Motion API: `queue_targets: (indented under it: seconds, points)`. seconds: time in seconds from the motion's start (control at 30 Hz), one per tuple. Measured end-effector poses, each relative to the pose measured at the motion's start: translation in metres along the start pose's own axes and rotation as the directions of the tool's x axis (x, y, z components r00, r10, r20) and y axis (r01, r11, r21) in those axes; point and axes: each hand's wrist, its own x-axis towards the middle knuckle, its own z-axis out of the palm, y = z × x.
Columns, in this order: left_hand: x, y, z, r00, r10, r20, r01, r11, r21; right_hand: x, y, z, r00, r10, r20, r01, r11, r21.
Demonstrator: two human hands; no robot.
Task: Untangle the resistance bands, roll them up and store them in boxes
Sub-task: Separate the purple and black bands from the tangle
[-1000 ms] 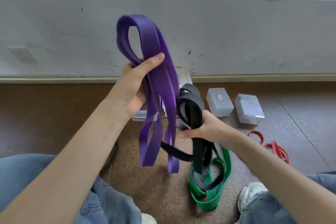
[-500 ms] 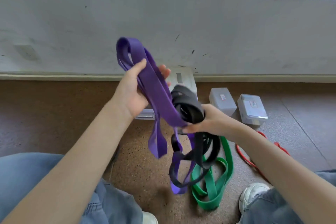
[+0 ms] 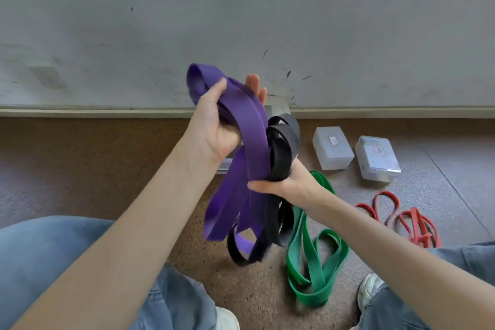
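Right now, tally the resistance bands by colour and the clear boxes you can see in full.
Purple band, gripped by the left hand: 1
Black band, gripped by the right hand: 1
Green band, on the floor: 1
Red band, on the floor: 1
Clear boxes: 2
Total: 6

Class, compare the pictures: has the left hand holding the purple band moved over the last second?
Yes. The left hand with the purple band has dropped from high against the wall toward the skirting strip, closing on the right hand.
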Motion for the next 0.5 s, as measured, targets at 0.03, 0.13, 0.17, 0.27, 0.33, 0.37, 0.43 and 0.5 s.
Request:
queue_targets:
  seconds: [0.03, 0.13, 0.17, 0.27, 0.33, 0.37, 0.43, 0.5]
  points:
    - [0.002, 0.005, -0.006, 1.000, 0.003, -0.006, -0.003, 0.997, 0.081, 0.001, 0.002, -0.002, 0.997, 0.008, -0.075, -0.005, 0.999, 0.037]
    - [-0.007, 0.003, -0.042, 0.975, -0.220, 0.039, 0.148, 0.769, 0.622, 0.004, -0.003, -0.011, 0.979, 0.041, -0.199, -0.017, 0.993, 0.119]
    - [-0.014, -0.007, -0.056, 0.947, -0.322, 0.011, 0.206, 0.630, 0.748, 0.006, -0.007, -0.013, 0.976, 0.035, -0.214, -0.003, 0.989, 0.147]
    - [-0.024, -0.034, -0.083, 0.922, -0.375, -0.100, 0.296, 0.513, 0.806, 0.010, -0.023, -0.020, 0.993, 0.025, -0.116, -0.004, 0.984, 0.177]
    - [-0.017, -0.034, -0.087, 0.956, -0.235, -0.177, 0.286, 0.603, 0.745, 0.011, -0.028, -0.028, 0.993, 0.054, -0.108, -0.046, 0.996, 0.072]
    - [-0.012, -0.029, -0.089, 0.958, -0.140, -0.249, 0.278, 0.651, 0.706, 0.011, -0.030, -0.035, 0.985, 0.067, -0.157, -0.071, 0.997, -0.014]
    - [-0.002, -0.012, -0.095, 0.919, 0.008, -0.394, 0.257, 0.746, 0.615, 0.009, -0.028, -0.049, 0.952, 0.088, -0.293, -0.147, 0.972, -0.185]
    - [0.006, -0.001, -0.103, 0.880, 0.005, -0.475, 0.290, 0.787, 0.545, 0.003, -0.023, -0.056, 0.942, 0.111, -0.316, -0.203, 0.940, -0.273]
